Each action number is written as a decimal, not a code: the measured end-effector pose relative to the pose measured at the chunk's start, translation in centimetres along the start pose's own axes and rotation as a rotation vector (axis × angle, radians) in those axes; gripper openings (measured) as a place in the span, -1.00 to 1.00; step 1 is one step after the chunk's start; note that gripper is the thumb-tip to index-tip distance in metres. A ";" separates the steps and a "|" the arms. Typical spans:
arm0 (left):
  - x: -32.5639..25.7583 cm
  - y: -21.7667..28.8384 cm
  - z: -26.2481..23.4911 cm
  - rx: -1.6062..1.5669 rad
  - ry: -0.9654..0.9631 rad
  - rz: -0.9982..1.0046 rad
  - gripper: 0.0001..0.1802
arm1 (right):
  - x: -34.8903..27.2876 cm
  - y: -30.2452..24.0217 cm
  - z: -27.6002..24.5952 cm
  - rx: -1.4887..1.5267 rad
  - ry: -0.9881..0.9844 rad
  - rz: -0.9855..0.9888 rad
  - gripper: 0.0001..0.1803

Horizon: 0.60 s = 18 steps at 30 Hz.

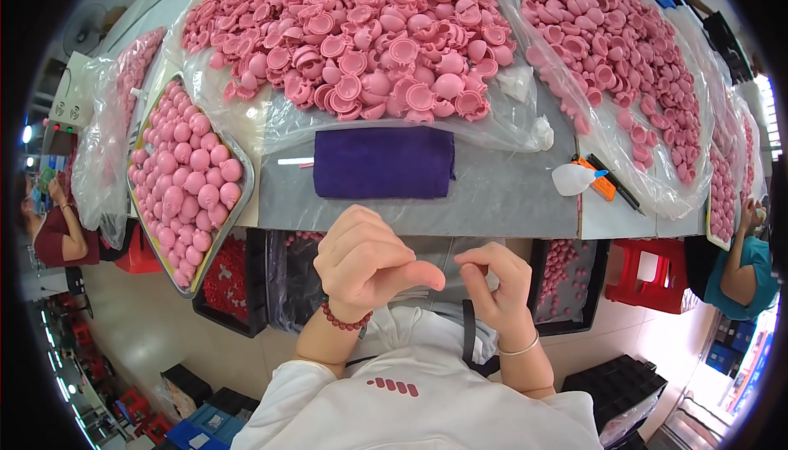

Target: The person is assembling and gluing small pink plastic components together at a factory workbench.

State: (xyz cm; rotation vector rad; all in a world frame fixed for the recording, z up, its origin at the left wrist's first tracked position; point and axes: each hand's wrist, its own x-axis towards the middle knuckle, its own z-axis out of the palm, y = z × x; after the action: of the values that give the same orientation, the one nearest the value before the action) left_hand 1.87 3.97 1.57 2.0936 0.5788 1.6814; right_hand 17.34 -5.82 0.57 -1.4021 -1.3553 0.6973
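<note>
Both my hands are raised in front of my body, just short of the table's near edge. My left hand (361, 261), with a dark red bead bracelet (346, 319) at the wrist, has its fingers curled in and its thumb stretched out to the right. Nothing shows in it, though its palm is hidden. A small gap separates that thumb from my right hand (497, 283), whose fingers are bent, with a gap between index finger and thumb and nothing visible there. A thin bangle (520, 347) circles the right wrist. Beyond the hands lies a folded purple cloth (384, 163).
Pink half-shell plastic parts (353, 40) are heaped on clear sheeting, with another pink heap (616, 64) at right. A tray (240, 208) of pink balls overhangs the edge at left. A white squeeze bottle (572, 179) and black pen (620, 187) lie right. Black crates (597, 286) sit below.
</note>
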 end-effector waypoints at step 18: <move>-2.2 3.2 3.6 -0.379 -0.039 -0.175 -0.31 | 0.9 -2.4 0.5 -0.060 0.157 -0.513 -0.41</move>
State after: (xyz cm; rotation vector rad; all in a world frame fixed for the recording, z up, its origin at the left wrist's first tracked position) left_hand 5.19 -0.06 0.77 1.7491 0.3823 1.5116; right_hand 16.25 -5.23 2.80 -1.0614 -1.5333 0.2049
